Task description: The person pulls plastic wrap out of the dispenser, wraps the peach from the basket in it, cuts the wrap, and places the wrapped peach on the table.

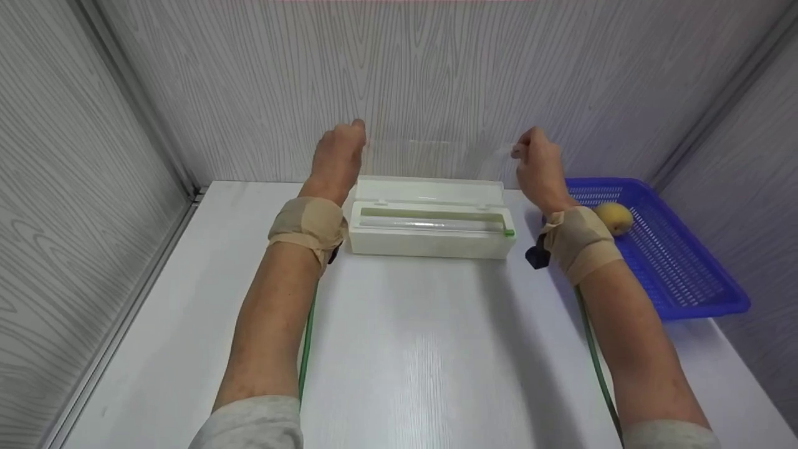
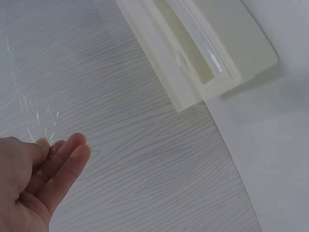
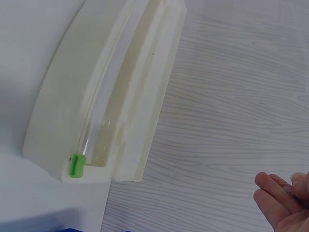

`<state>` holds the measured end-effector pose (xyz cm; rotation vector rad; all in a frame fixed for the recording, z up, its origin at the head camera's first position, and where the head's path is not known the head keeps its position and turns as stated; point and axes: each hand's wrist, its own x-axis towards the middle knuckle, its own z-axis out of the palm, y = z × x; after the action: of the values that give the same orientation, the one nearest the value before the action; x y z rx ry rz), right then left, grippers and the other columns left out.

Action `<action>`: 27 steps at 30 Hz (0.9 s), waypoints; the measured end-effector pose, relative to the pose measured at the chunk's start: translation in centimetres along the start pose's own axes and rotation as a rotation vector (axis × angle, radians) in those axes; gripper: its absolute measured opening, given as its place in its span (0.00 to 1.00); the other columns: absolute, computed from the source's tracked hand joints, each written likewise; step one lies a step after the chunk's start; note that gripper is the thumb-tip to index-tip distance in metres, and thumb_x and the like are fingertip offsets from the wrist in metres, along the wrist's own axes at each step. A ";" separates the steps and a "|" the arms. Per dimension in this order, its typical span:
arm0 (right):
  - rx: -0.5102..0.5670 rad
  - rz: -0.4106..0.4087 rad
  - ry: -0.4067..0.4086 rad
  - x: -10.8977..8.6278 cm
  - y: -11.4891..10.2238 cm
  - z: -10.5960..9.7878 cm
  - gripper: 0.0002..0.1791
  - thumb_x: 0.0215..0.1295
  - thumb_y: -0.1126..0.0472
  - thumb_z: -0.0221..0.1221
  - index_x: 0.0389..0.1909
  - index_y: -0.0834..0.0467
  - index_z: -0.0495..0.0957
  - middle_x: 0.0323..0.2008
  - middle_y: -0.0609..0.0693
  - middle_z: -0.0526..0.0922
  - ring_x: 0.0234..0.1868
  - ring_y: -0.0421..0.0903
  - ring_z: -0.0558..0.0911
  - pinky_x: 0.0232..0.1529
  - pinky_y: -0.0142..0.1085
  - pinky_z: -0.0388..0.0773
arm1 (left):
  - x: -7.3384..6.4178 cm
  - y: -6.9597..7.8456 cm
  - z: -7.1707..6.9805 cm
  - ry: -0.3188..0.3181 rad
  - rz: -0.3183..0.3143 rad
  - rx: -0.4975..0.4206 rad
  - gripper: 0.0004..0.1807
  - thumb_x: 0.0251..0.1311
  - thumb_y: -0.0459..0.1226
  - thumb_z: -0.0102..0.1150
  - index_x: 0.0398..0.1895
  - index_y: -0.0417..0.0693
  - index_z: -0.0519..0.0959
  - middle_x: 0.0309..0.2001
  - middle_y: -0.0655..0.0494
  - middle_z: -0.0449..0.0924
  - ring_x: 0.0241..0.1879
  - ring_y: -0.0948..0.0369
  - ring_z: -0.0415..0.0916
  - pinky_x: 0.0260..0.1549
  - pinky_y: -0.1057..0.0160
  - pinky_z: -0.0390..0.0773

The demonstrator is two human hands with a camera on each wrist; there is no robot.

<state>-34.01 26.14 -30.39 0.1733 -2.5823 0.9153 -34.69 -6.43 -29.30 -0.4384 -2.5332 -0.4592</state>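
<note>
Between my raised hands stretches a sheet of clear plastic wrap (image 2: 41, 113), barely visible against the wood-grain panel. My left hand (image 1: 340, 153) pinches one corner between thumb and index finger; creases fan out from that grip in the left wrist view. My right hand (image 1: 539, 165) pinches the other corner, its fingertips at the edge of the right wrist view. Below and between the hands stands a white wrap dispenser (image 1: 430, 244), lid (image 1: 430, 189) raised, with a clear roll (image 1: 430, 224) inside and a green slider (image 3: 77, 166) at its right end.
A blue plastic basket (image 1: 679, 249) stands at the right, partly behind my right forearm, with a yellow round fruit (image 1: 615, 218) in it. The white table (image 1: 405, 349) meets panels at the back and sides. Green cables (image 1: 307, 343) run along both forearms.
</note>
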 end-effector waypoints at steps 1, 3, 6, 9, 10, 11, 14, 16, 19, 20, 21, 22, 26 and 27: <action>-0.005 -0.004 0.002 0.1 -0.2 -0.1 0.09 0.76 0.72 0.39 0.49 0.68 0.66 0.53 0.65 0.81 0.57 0.57 0.82 0.57 0.50 0.77 | 0.1 0.0 -0.2 -0.004 0.000 0.029 0.06 0.67 0.24 0.49 0.42 0.31 0.77 0.38 0.35 0.85 0.33 0.47 0.85 0.32 0.52 0.84; -0.016 -0.009 0.007 0.2 -0.7 -0.3 0.09 0.75 0.72 0.39 0.49 0.68 0.67 0.53 0.65 0.81 0.57 0.57 0.82 0.58 0.50 0.77 | 0.2 0.1 -0.6 0.000 0.002 0.064 0.07 0.66 0.22 0.49 0.42 0.31 0.77 0.37 0.35 0.84 0.32 0.48 0.84 0.30 0.52 0.84; -0.026 -0.013 0.021 0.4 -1.1 -0.5 0.09 0.75 0.73 0.39 0.49 0.69 0.67 0.52 0.66 0.81 0.56 0.57 0.82 0.58 0.50 0.77 | 0.4 0.0 -0.9 0.011 0.006 0.073 0.08 0.67 0.22 0.48 0.43 0.31 0.77 0.37 0.35 0.84 0.32 0.49 0.84 0.31 0.51 0.83; -0.026 -0.019 0.033 0.6 -1.4 -0.8 0.09 0.75 0.73 0.40 0.49 0.69 0.67 0.52 0.66 0.81 0.56 0.57 0.83 0.56 0.50 0.78 | 0.6 0.0 -1.2 0.024 -0.001 0.058 0.07 0.68 0.23 0.48 0.43 0.31 0.77 0.38 0.35 0.84 0.34 0.48 0.85 0.33 0.51 0.83; -0.032 -0.032 0.042 0.7 -1.5 -0.9 0.09 0.75 0.73 0.40 0.48 0.69 0.68 0.51 0.66 0.82 0.55 0.57 0.83 0.56 0.50 0.78 | 0.6 0.0 -1.3 0.026 -0.007 0.044 0.07 0.69 0.24 0.48 0.42 0.31 0.77 0.38 0.36 0.85 0.34 0.48 0.85 0.33 0.51 0.83; -0.036 -0.044 0.049 0.7 -1.6 -1.1 0.09 0.75 0.72 0.40 0.48 0.69 0.68 0.51 0.66 0.82 0.55 0.57 0.83 0.55 0.50 0.78 | 0.7 0.1 -1.4 0.028 -0.015 0.029 0.06 0.69 0.25 0.48 0.41 0.32 0.77 0.38 0.36 0.85 0.35 0.48 0.85 0.34 0.51 0.83; -0.044 -0.062 0.055 0.9 -2.0 -1.4 0.09 0.76 0.72 0.40 0.49 0.69 0.68 0.50 0.66 0.82 0.54 0.57 0.83 0.53 0.50 0.79 | 1.0 0.1 -1.8 0.032 -0.039 -0.019 0.06 0.69 0.28 0.51 0.41 0.33 0.78 0.41 0.37 0.85 0.39 0.47 0.86 0.38 0.52 0.84; -0.051 -0.054 0.046 0.9 -2.2 -1.7 0.10 0.77 0.70 0.40 0.50 0.69 0.67 0.51 0.65 0.82 0.55 0.56 0.83 0.53 0.50 0.79 | 1.2 0.2 -2.0 0.038 -0.046 -0.044 0.07 0.69 0.29 0.52 0.42 0.33 0.78 0.43 0.38 0.85 0.41 0.46 0.86 0.39 0.52 0.84; -0.044 -0.031 0.024 1.1 -2.5 -2.2 0.10 0.77 0.70 0.39 0.51 0.68 0.66 0.52 0.64 0.81 0.56 0.55 0.82 0.55 0.49 0.78 | 1.5 0.5 -2.4 0.048 -0.055 -0.057 0.08 0.69 0.30 0.53 0.44 0.32 0.79 0.44 0.37 0.85 0.44 0.45 0.85 0.41 0.52 0.84; -0.039 -0.029 0.020 1.2 -2.6 -2.4 0.10 0.77 0.70 0.39 0.51 0.68 0.66 0.53 0.64 0.80 0.56 0.55 0.82 0.56 0.49 0.78 | 1.6 0.5 -2.5 0.050 -0.060 -0.063 0.08 0.69 0.30 0.54 0.44 0.32 0.79 0.45 0.37 0.85 0.44 0.45 0.85 0.42 0.53 0.84; -0.040 -0.025 0.017 1.2 -2.7 -2.5 0.10 0.77 0.70 0.39 0.51 0.68 0.66 0.53 0.64 0.80 0.56 0.55 0.82 0.56 0.49 0.78 | 1.7 0.6 -2.6 0.052 -0.065 -0.067 0.09 0.69 0.30 0.54 0.44 0.32 0.79 0.45 0.37 0.85 0.45 0.46 0.85 0.42 0.53 0.84; -0.039 -0.026 0.016 1.3 -2.8 -2.7 0.10 0.77 0.70 0.39 0.51 0.68 0.66 0.52 0.64 0.80 0.56 0.54 0.82 0.57 0.49 0.78 | 1.8 0.6 -2.7 0.053 -0.070 -0.070 0.09 0.69 0.31 0.54 0.44 0.32 0.79 0.45 0.37 0.85 0.45 0.46 0.85 0.43 0.53 0.84; -0.037 -0.043 0.027 1.7 -3.3 -3.0 0.09 0.76 0.72 0.39 0.49 0.68 0.67 0.51 0.64 0.81 0.55 0.55 0.83 0.56 0.49 0.78 | 2.1 0.7 -3.1 0.050 -0.093 -0.089 0.09 0.70 0.31 0.53 0.45 0.33 0.79 0.45 0.38 0.85 0.46 0.48 0.85 0.44 0.54 0.83; -0.041 -0.046 0.030 1.8 -3.4 -3.1 0.09 0.75 0.72 0.39 0.49 0.68 0.67 0.51 0.64 0.81 0.55 0.55 0.83 0.55 0.48 0.78 | 2.1 0.7 -3.3 0.047 -0.096 -0.089 0.09 0.70 0.31 0.53 0.45 0.33 0.79 0.45 0.38 0.85 0.46 0.48 0.85 0.44 0.55 0.83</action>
<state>-33.85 25.44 -25.49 0.2052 -2.5569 0.8417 -34.70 -6.67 -25.38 -0.3358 -2.5028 -0.6130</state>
